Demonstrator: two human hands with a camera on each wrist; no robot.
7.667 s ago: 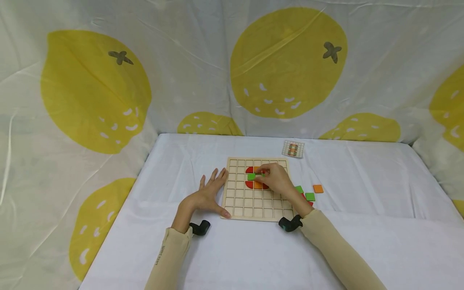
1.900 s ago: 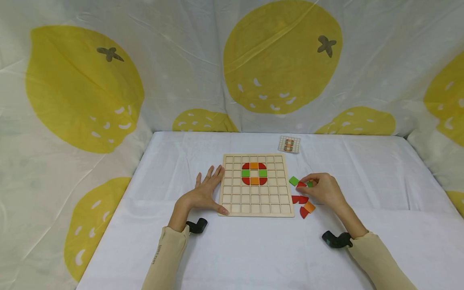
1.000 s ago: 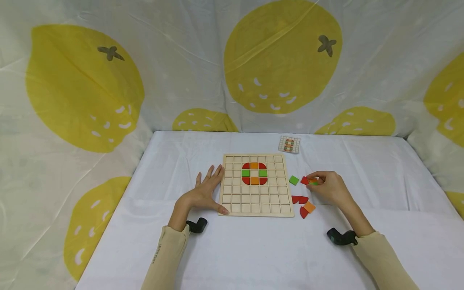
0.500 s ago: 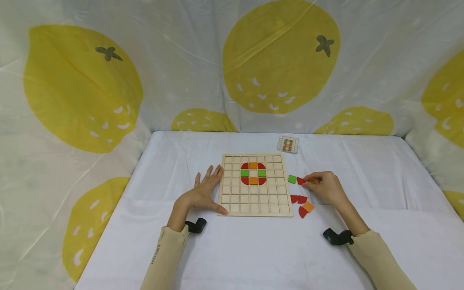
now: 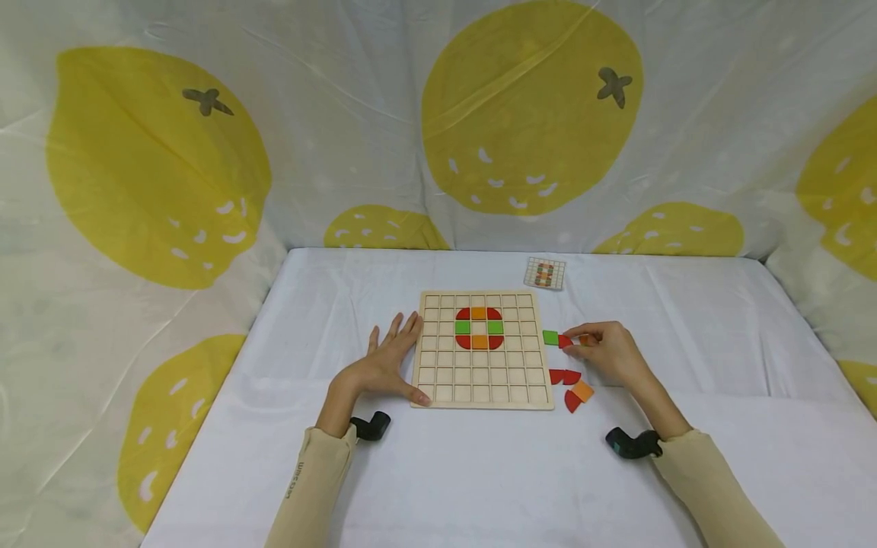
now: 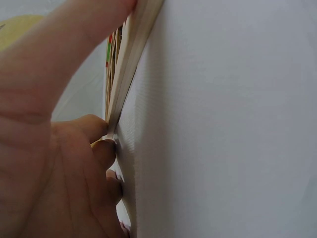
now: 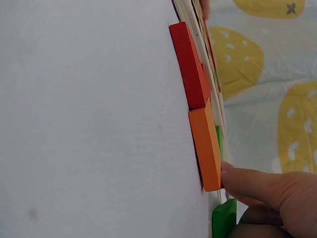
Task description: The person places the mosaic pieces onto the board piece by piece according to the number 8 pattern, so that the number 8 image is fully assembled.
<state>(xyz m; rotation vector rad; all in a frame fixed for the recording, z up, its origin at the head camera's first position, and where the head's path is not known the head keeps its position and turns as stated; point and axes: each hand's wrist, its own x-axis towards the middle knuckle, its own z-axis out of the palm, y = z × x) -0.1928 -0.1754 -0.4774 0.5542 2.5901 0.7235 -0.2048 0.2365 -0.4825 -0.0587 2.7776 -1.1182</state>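
Note:
My left hand [image 5: 380,373] is spread along the left side of the gridded wooden board [image 5: 483,394], thumb on its near corner and fingertips by its edge. On the board, red quarter-round, orange [image 5: 478,313] and green tiles form a ring around one bare cell. Right of the board, my right hand [image 5: 610,352] pinches a red quarter-round tile [image 5: 564,341] between thumb and forefinger. That tile meets a green square tile [image 5: 550,338] by the board's edge. Partly covered by the fingers is an orange tile [image 5: 585,340]; a green tile [image 7: 224,218] shows under them in the right wrist view.
Two red quarter-round tiles [image 5: 565,377] lie by the board's right edge. Nearer to me, an orange square [image 5: 583,391] touches another red quarter-round [image 5: 572,401]. A small pattern card [image 5: 545,273] lies behind the board. White cloth covers the table; a lemon-print curtain [image 5: 342,152] surrounds it.
The right hand has left the board, where both green side tiles now sit in the ring. Lately it has slid the red tile left against the green square, which has turned straighter. Left hand unchanged.

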